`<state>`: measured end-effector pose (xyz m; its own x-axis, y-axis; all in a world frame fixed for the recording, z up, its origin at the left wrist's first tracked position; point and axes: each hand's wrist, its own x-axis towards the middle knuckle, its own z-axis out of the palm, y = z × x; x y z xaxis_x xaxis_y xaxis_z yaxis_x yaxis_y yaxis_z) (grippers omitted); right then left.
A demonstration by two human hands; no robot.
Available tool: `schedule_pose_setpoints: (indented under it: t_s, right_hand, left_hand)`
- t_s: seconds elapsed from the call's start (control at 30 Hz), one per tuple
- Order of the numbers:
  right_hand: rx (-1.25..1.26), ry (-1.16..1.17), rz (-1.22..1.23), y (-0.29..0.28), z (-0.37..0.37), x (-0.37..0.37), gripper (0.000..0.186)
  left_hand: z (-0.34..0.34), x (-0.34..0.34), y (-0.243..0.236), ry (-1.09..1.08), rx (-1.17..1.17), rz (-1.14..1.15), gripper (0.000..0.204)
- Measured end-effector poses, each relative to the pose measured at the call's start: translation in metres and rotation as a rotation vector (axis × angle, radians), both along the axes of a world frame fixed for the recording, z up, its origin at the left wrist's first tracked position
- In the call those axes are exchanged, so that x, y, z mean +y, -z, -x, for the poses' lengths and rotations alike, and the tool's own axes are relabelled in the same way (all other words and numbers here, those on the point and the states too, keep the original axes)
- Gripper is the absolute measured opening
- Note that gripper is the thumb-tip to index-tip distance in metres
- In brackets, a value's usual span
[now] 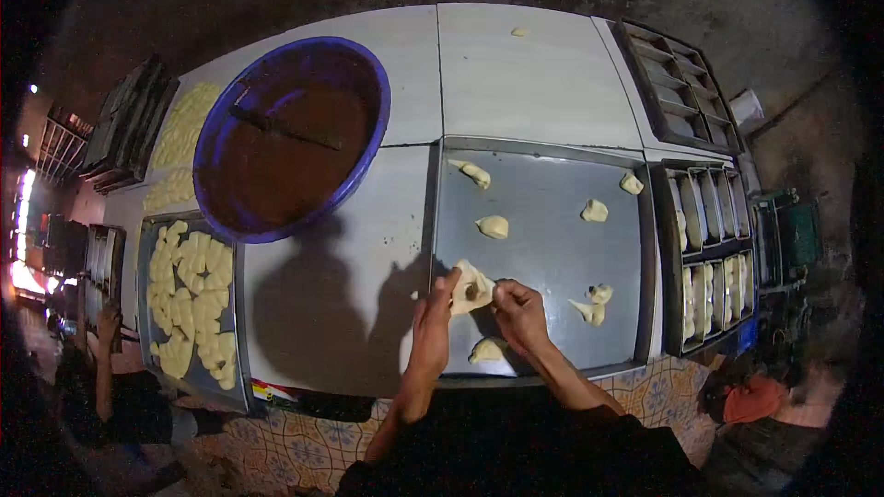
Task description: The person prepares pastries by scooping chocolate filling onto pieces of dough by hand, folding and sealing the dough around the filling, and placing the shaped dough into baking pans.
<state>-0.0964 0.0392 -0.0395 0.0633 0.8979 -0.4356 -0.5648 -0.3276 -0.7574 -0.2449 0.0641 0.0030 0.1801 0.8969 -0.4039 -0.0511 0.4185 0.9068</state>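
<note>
Over the near left part of a grey metal baking tray [543, 248], a flattened piece of pale dough [467, 300] is stretched between my hands. A dark brown lump of filling sits in its middle. My left hand [431, 327] holds the dough's left side, thumb and fingers closed on it. At the right edge, my right hand [521, 313] pinches the dough between thumb and fingers. Below my hands lies a dough piece [488, 350]. Several more rounded pieces rest on the tray, among them one piece [493, 226] farther up and another [595, 211] on the right.
A blue basin [383, 97] of brown filling with a dark utensil stands at the far left. Left of me, another tray [241, 331] carries many dough pieces. Divided metal moulds [681, 83] line the right, the nearer ones [704, 253] holding dough. At left, a person's hand [109, 322] shows.
</note>
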Motion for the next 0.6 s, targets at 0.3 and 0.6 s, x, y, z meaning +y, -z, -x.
schedule_pose_setpoints:
  t_s: [0.3,0.6]
  right_hand:
    - [-1.031,-0.167,-0.741,-0.015,-0.024,-0.031,0.035]
    - [-0.976,-0.104,-0.590,-0.023,-0.028,-0.058,0.015]
  left_hand:
    - [-0.006,-0.040,0.004,0.173,0.181,-0.283,0.040]
    - [-0.027,-0.048,0.029,0.154,0.053,-0.150,0.023]
